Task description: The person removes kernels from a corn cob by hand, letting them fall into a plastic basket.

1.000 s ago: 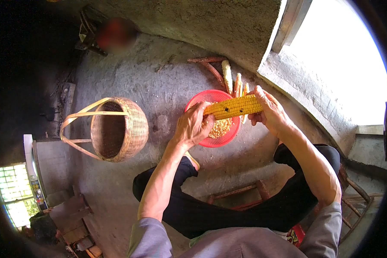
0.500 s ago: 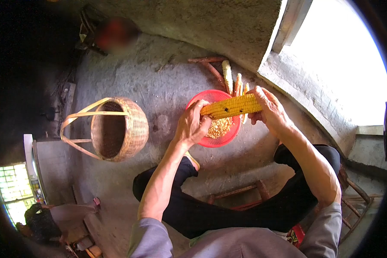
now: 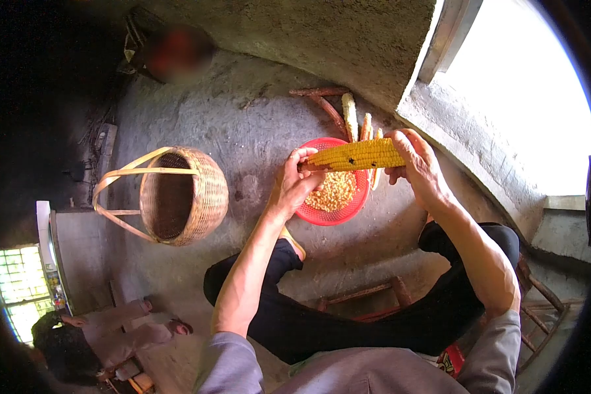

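Yellow-kernelled, the corn cob [image 3: 361,156] is held over the red basket [image 3: 335,218] of loose kernels [image 3: 338,192], its long axis running nearly crosswise from left to right, the right end slightly higher in the head view. Its bare, reddish end points left into the left hand [image 3: 290,188], whose thumb and fingers grip it, while the right hand [image 3: 421,167] clasps the other end, which points right, thumb above and fingers beneath.

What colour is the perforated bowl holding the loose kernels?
The perforated bowl is red, seen best in the head view.
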Demonstrator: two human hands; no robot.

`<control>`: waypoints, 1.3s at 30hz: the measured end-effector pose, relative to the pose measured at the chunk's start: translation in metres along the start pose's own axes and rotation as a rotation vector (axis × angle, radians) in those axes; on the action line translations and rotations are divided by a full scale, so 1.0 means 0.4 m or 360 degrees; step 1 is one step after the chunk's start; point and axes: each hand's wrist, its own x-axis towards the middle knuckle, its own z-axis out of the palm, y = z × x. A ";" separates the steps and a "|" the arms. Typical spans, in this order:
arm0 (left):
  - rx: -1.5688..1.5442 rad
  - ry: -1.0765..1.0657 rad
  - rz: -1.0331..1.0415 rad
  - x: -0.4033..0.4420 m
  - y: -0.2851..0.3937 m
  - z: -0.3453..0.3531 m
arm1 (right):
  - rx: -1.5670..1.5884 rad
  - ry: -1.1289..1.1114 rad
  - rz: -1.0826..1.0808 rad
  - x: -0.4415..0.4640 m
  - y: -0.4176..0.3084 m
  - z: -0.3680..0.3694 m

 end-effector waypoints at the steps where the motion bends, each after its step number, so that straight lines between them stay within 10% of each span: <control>1: 0.0000 0.0002 0.0001 0.002 -0.005 0.000 | -0.0032 -0.0001 -0.0011 0.000 -0.001 0.001; 39: -0.0615 0.0360 0.0062 0.003 -0.003 0.032 | 0.0469 -0.0063 0.0284 0.007 0.046 0.011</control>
